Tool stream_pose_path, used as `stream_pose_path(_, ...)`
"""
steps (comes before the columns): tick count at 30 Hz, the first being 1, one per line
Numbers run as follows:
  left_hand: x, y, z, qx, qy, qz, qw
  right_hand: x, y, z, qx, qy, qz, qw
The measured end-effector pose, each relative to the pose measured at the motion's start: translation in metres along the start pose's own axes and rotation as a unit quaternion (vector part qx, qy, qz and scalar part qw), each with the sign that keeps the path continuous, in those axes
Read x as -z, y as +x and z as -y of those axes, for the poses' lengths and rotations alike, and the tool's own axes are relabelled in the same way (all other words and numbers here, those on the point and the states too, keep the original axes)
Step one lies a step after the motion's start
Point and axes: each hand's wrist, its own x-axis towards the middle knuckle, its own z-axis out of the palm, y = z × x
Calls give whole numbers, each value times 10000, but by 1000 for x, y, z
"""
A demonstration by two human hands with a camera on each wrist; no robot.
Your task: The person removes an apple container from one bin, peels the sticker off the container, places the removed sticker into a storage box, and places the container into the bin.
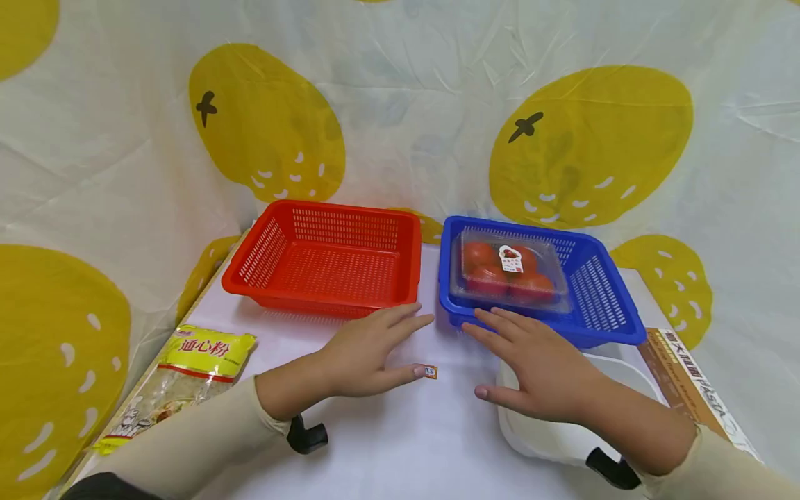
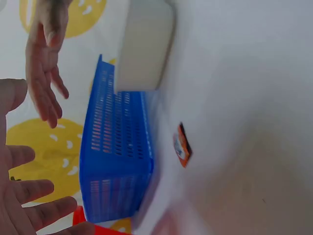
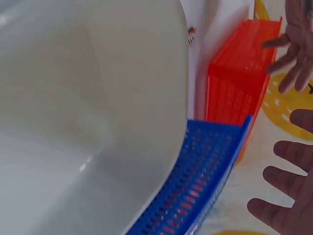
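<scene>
My left hand (image 1: 369,351) hovers over the white table in front of the red basket (image 1: 337,305), fingers spread and holding nothing. Below its thumb in the head view lies a small orange packet (image 1: 430,371), also visible in the left wrist view as an orange-and-black packet (image 2: 182,145). My right hand (image 1: 537,368) is held out with straight fingers, overlapping the front rim of the blue basket (image 1: 600,305) in the head view. Inside that basket sits a clear plastic box of tomatoes (image 1: 509,267) with a white label. Partly hidden under the right hand is a white tub (image 1: 562,437).
A yellow-topped bag of macaroni (image 1: 194,375) lies at the left, partly behind my left forearm. At the right edge lies a brown pasta package (image 1: 694,389), partly covered. A white curtain (image 1: 412,125) with yellow fruit prints hangs behind the baskets.
</scene>
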Motion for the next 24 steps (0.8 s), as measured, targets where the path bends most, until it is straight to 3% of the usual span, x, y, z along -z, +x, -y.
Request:
stream_pose_path(9,-7,22,-13,444,-937,-615,9927,22,0,-38,-388,624,-639,9952)
stream_pose_path(17,-13,47,-28,662,-1827,-1192,9737,38,1,-78,-1129,1588,-365,9802)
stream_pose_path(24,-23,65,-35,944,-2216,-1315,9616,45,5,-115,-1608,2245,-189,9609)
